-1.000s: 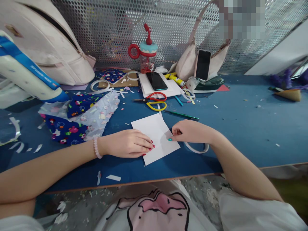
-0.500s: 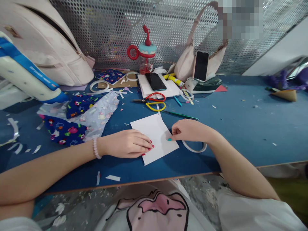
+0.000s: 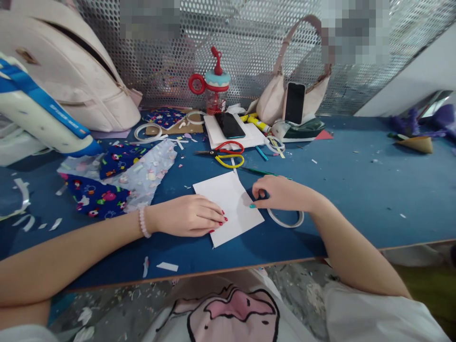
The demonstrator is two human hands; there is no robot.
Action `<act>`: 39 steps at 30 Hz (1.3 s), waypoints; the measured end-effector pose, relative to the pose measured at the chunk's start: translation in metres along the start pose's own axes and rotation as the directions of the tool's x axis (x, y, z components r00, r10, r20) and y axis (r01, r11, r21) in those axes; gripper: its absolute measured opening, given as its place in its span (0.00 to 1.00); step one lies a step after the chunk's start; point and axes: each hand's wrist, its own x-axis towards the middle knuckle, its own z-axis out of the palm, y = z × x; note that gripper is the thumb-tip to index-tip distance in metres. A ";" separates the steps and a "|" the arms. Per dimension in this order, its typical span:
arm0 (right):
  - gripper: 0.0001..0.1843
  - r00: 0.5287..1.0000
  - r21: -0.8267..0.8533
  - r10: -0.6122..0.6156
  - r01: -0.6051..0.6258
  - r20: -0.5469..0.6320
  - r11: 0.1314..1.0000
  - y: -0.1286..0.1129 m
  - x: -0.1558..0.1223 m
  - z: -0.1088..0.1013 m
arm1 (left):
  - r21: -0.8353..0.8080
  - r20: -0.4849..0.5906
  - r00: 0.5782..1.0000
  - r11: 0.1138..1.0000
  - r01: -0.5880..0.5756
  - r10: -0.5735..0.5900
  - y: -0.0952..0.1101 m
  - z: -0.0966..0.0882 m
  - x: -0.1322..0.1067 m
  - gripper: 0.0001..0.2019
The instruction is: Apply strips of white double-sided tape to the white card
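Observation:
A white sheet of paper (image 3: 228,202) lies on the blue table (image 3: 356,190) in front of me. My left hand (image 3: 188,216) rests flat on its left part, fingers stretched out and pressing it down. My right hand (image 3: 280,192) sits at the sheet's right edge with fingers curled, the thumb tip touching the paper. A white tape ring (image 3: 287,219) lies partly under my right wrist.
Red-and-yellow scissors (image 3: 224,153), a green pencil (image 3: 265,172) and a phone (image 3: 228,124) on white sheets lie behind the paper. Patterned fabric pieces (image 3: 117,178) sit at the left. Bags (image 3: 71,71), a bottle (image 3: 215,83) and a second phone (image 3: 294,102) stand against the mesh wall.
Both hands stay on the paper almost unchanged. The view has tilted slightly, so everything sits a little lower in the picture.

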 end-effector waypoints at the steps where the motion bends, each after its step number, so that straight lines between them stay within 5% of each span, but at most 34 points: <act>1: 0.12 1.000 0.017 -0.020 0.020 0.015 1.000 0.000 0.001 0.001 | 0.007 -0.006 1.000 1.000 -0.007 0.007 0.000 0.000 0.000 0.15; 11: 0.07 0.995 0.042 0.003 -0.008 0.104 0.999 -0.001 0.003 -0.003 | 0.034 -0.012 1.000 0.999 -0.020 0.021 0.000 0.000 -0.001 0.14; 18: 0.05 0.984 0.134 -0.090 0.070 0.152 0.988 0.008 0.007 -0.001 | 0.049 -0.010 0.999 0.998 -0.041 0.042 -0.001 0.001 -0.002 0.12; 22: 0.06 0.981 0.143 -0.116 0.094 0.157 0.985 0.009 0.006 -0.002 | 0.090 -0.097 0.990 0.989 0.114 -0.106 -0.008 0.003 -0.007 0.12; 25: 0.05 0.974 0.176 -0.192 0.169 0.124 0.970 0.008 0.005 -0.004 | 0.064 -0.244 0.869 0.887 0.457 -0.430 -0.016 0.004 -0.011 0.16; 28: 0.04 0.966 0.230 -0.248 0.227 0.070 0.947 0.008 0.004 -0.005 | -0.044 -0.249 0.718 0.748 0.662 -0.650 -0.022 0.005 -0.013 0.19; 33: 0.03 0.962 0.336 -0.272 0.245 0.034 0.909 0.005 0.003 -0.007 | -0.246 -0.210 0.628 0.662 0.708 -0.749 -0.020 0.004 -0.012 0.20; 39: 0.04 0.948 0.446 -0.303 0.229 0.101 0.865 0.008 0.005 -0.005 | -0.728 -0.187 0.406 0.404 0.554 -0.895 -0.021 -0.002 -0.010 0.20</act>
